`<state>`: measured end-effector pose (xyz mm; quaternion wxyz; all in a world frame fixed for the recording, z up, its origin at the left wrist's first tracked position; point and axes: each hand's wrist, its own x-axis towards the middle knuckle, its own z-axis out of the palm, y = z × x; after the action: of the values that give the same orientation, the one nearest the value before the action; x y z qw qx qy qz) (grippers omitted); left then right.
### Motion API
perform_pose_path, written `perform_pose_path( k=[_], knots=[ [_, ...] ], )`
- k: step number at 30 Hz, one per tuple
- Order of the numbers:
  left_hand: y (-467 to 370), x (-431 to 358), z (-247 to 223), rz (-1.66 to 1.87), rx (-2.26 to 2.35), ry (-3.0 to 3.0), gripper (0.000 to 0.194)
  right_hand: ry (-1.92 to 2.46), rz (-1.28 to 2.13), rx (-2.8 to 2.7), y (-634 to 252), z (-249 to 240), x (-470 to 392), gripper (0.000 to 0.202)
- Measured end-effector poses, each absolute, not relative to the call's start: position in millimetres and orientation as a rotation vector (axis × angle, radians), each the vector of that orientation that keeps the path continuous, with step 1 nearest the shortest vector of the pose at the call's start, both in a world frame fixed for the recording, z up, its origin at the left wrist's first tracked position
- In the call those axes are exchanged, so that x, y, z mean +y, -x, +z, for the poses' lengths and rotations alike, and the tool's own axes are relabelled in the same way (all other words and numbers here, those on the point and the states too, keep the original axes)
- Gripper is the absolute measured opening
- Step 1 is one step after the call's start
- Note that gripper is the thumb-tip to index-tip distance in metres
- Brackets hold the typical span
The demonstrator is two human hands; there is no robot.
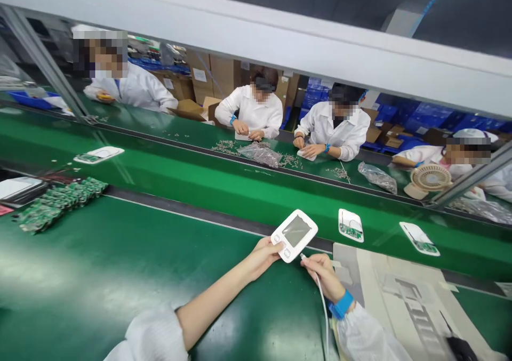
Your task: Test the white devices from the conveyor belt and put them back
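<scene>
A white handheld device (296, 232) with a grey screen and several outlined buttons is held up in my left hand (262, 257), the thumb lying over its button side. Between the thumb and fingers of my right hand (323, 275) is the plug of a white cable (322, 302), its tip close to the lower right edge of the device. Whether the plug touches the device is hard to make out. From my right hand the cable hangs down toward the table's front. A blue wrist strap (341, 304) is on my right wrist.
White shells with green boards (351, 226) lie on the bright green belt (224, 190) beyond my hands. Stacked circuit boards (60, 203) stand at the left. A taped paper sheet (384, 297) covers the right side. Across the belt, several people in white coats handle small parts.
</scene>
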<state>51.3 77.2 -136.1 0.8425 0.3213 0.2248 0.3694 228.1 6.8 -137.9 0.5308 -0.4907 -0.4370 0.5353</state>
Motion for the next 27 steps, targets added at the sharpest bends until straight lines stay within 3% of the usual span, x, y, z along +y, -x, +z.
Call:
perform_pose_path(
  k=[17, 27],
  knots=[
    [-50.5, 74.2, -134.3, 0.785, 0.518, -0.706, 0.032, 1.275, 1.281, -1.227, -229.8, -137.5, 8.0, 0.039],
    [-49.9, 74.8, -133.6, 0.78, 0.526, -0.722, 0.039, 1.312, 1.313, -1.175, -231.2, -144.2, 7.9, 0.031]
  ],
)
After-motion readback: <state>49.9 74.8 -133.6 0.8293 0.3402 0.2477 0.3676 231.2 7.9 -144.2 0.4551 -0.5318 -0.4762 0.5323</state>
